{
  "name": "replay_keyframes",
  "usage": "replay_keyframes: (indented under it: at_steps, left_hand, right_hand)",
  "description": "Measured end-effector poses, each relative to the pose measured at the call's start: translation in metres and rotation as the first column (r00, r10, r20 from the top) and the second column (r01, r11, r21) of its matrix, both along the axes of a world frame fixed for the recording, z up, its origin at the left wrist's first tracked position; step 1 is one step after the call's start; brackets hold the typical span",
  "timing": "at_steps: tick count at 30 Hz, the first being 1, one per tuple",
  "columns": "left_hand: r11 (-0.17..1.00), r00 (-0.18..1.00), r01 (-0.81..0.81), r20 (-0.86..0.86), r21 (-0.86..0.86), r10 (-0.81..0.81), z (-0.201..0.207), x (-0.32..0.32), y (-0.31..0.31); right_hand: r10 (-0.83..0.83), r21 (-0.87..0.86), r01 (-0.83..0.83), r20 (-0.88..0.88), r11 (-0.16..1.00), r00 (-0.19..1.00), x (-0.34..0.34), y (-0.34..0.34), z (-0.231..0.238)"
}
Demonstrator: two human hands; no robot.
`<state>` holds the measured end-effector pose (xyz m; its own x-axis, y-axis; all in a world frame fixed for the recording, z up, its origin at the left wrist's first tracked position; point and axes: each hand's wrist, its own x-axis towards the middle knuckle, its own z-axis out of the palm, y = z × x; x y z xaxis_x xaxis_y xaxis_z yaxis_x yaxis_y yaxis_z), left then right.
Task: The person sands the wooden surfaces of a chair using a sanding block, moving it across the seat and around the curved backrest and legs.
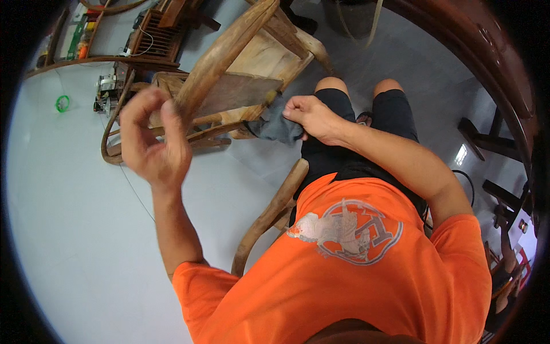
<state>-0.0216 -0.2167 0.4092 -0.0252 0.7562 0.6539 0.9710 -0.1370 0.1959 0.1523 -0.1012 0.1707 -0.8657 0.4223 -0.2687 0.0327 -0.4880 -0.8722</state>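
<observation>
My left hand (pixel 154 140) is raised beside the thick upper rail of a wooden chair frame (pixel 223 51). Its fingers curl round toward the thumb in a ring. Whatever is between the tips, if anything, is too small to make out. With bent fingers my right hand (pixel 315 119) grips a dark grey cloth (pixel 276 125), just above my knees. The cloth bunches against a lower bar of the frame. Between the rails sits a flat brown wooden panel (pixel 243 93), with paler wood behind it.
A curved wooden armrest (pixel 269 212) rises beside my left thigh. On the pale floor lie a green ring-shaped roll (pixel 62 103) and a metal motor-like device (pixel 109 92). A dark bucket (pixel 350 17) stands at the far side. Dark polished wood (pixel 487 46) curves along the right.
</observation>
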Motion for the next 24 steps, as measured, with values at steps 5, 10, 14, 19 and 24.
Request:
replay_keyframes:
  at_steps: [5, 10, 14, 19, 24]
  left_hand:
    - [0.691, 0.843, 0.079, 0.418, -0.718, 0.338, 0.018, -0.038, 0.025]
    - [0.499, 0.947, 0.058, 0.205, -0.865, 0.246, 0.016, -0.036, 0.048]
    - [0.456, 0.909, -0.002, 0.188, -0.89, 0.372, 0.018, -0.036, 0.048]
    - [0.484, 0.938, -0.017, 0.154, -0.875, 0.312, 0.015, -0.034, 0.057]
    - [0.539, 0.955, 0.011, 0.169, -0.842, 0.244, 0.009, -0.038, 0.055]
  right_hand:
    - [-0.222, 0.387, 0.306, -0.248, 0.87, 0.943, -0.024, 0.015, 0.051]
    - [-0.349, 0.004, 0.406, -0.501, 0.914, 0.792, -0.047, 0.018, 0.076]
    - [-0.273, 0.346, 0.482, -0.506, 0.805, 0.818, -0.064, -0.009, 0.081]
    - [-0.319, 0.519, 0.331, -0.116, 0.788, 0.941, -0.1, 0.036, -0.055]
    - [-0.351, 0.508, 0.289, 0.028, 0.811, 0.936, -0.094, 0.023, -0.066]
